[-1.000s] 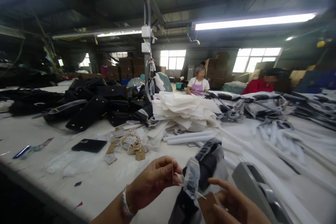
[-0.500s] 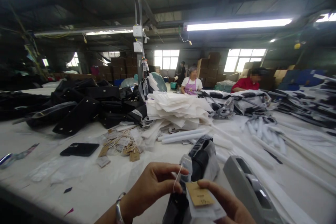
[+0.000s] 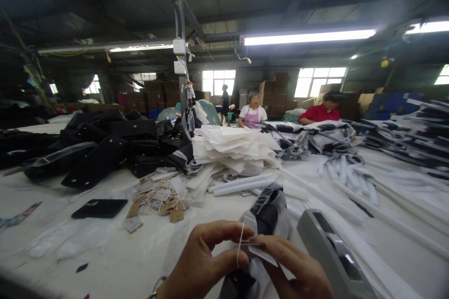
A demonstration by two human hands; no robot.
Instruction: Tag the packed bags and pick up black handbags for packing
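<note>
My left hand (image 3: 206,257) has the thin white string (image 3: 240,245) of a hang tag at its thumb and forefinger, the two curved with a gap between them. The fingers of my right hand (image 3: 294,266) are closed on the hang tag (image 3: 263,254), which is tilted nearly edge-on, so its face is mostly hidden. Beneath both hands lies a black item, perhaps a bag (image 3: 268,215), partly wrapped in clear plastic. Its near part is covered by my hands. A grey tape dispenser (image 3: 328,252) stands just right of my right hand.
Loose hang tags (image 3: 163,198) lie left of a stack of white sheets (image 3: 231,149). A black flat piece (image 3: 100,208) rests farther left. Black bags (image 3: 101,145) are heaped at the back left. Two people sit across the table; another stands farther back.
My right hand has moved left toward my left hand, turning the tag from face-on to edge-on. The view has shifted slightly. The standing person in the background has moved left.
</note>
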